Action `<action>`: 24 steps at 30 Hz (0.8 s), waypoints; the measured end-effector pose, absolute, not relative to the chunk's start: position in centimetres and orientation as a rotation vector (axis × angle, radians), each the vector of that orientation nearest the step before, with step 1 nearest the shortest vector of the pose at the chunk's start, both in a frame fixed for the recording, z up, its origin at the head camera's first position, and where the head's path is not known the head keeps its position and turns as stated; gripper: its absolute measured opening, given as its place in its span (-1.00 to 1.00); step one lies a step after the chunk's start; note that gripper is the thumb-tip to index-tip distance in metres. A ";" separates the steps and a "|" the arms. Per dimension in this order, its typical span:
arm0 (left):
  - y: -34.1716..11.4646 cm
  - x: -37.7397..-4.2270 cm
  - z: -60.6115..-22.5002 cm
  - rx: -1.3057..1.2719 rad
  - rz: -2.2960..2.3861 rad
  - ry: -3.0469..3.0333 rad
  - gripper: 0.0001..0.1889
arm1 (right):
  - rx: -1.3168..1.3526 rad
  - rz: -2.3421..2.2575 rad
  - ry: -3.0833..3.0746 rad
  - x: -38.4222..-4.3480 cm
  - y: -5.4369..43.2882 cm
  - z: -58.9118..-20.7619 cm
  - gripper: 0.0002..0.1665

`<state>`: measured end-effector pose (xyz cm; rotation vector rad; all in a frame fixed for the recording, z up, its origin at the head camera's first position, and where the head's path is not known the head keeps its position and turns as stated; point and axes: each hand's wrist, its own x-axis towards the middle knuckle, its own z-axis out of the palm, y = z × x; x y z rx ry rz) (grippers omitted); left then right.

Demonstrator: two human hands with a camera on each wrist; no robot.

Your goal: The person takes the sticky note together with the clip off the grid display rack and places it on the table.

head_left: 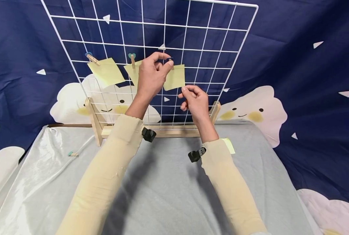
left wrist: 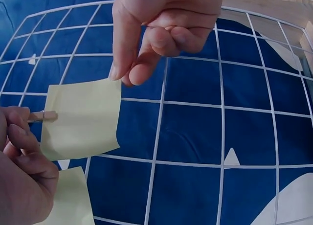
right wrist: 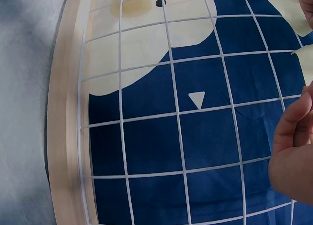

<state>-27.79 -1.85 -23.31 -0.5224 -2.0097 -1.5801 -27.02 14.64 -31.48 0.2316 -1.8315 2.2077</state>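
Observation:
My left hand (head_left: 152,76) pinches a small wooden clothespin (left wrist: 48,115) with a dark blue top, which clips a yellow sticky note (head_left: 175,77) at the white wire grid (head_left: 205,58). At that note's lower right corner, my right hand (head_left: 196,101) pinches the paper between thumb and index finger; its other fingers curl loosely. Further left on the grid hang two more notes: one yellow note (head_left: 107,72) under a blue-topped clothespin (head_left: 92,59), and another yellow note (head_left: 131,70), partly behind my left hand, under a green heart clothespin (head_left: 132,60).
The grid stands upright in a wooden base (head_left: 174,133) on a grey cloth-covered table (head_left: 174,189). A loose clothespin (head_left: 73,154) lies at the left. Beside my right sleeve is a partly hidden yellow note (head_left: 229,146). A dark blue cloud-print curtain (head_left: 295,65) hangs behind.

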 end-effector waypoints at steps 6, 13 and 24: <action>-1.9 -28.2 -23.4 -0.540 -1.603 -1.951 -0.82 | 0.252 2.164 -1.799 -27.2 14.5 -31.4 -0.83; -2.1 -28.4 -23.6 -0.572 -1.656 -1.873 -0.82 | 0.281 2.082 -1.812 -27.2 14.6 -31.4 -0.93; -2.9 -27.7 -22.9 -0.560 -1.828 -1.767 -0.79 | 0.289 2.017 -1.785 -26.7 15.6 -31.5 -0.90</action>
